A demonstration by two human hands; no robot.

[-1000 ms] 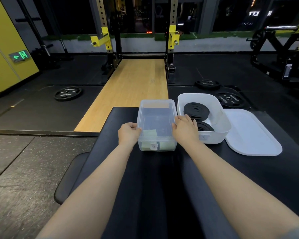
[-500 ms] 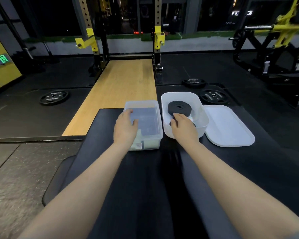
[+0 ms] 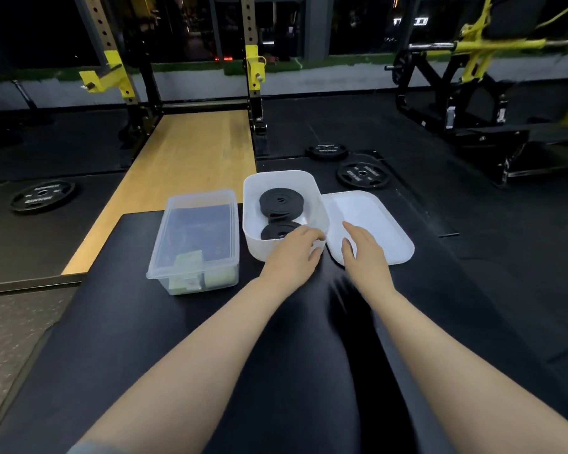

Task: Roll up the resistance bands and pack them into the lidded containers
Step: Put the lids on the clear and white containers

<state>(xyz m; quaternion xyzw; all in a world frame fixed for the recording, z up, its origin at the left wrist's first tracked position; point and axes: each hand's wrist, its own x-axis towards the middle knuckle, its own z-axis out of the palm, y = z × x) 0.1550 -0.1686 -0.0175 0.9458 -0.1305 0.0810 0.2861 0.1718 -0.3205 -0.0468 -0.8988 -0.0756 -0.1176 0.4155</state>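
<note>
Black padded surface (image 3: 119, 322): carries both containers and the loose lid, side by side at the far end.
White container (image 3: 318, 204): uncovered, right of centre, two rolled black bands inside.
Far band (image 3: 281, 202): coiled flat, toward the far wall.
Near band (image 3: 276, 231): coiled, near end partly hidden behind the left hand.
White lid (image 3: 374, 217): lying flat, touching the white container's right side.
Clear container (image 3: 195, 237): left of the white one, lid on; pale green contents at the near end, possibly bands, hard to tell through the plastic.
Left hand (image 3: 292, 253): on the white container's near rim, grip loosely apart, clamped on nothing.
Right hand (image 3: 362, 253): over the near left edge of the white lid, grip apart, fingers extended, contact unclear.
</note>
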